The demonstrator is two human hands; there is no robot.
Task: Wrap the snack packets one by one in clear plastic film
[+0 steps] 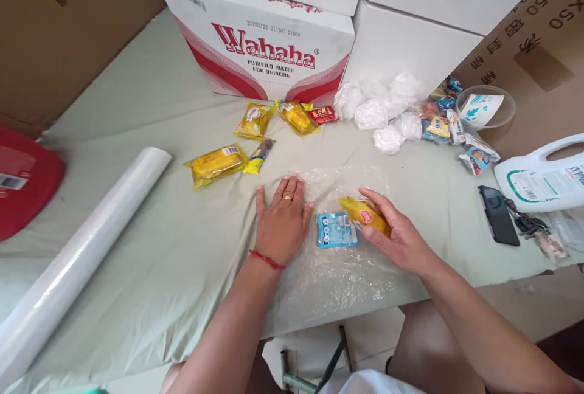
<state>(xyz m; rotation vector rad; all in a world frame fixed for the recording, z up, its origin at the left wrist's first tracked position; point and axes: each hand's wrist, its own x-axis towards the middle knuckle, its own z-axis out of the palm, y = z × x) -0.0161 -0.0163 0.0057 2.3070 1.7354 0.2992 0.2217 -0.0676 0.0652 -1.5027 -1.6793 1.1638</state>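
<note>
Near frame centre, our right hand [401,236] grips a glossy yellow, red-labelled snack packet [367,215] beside a blue sachet [334,232]; our left hand [281,224] lies flat, fingers apart, on clear film [337,281].

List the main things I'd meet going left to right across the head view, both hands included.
Roll of plastic film → yellow barcoded snack packet → left hand → light-blue packet → yellow snack packet with red label → right hand → black smartphone
</note>
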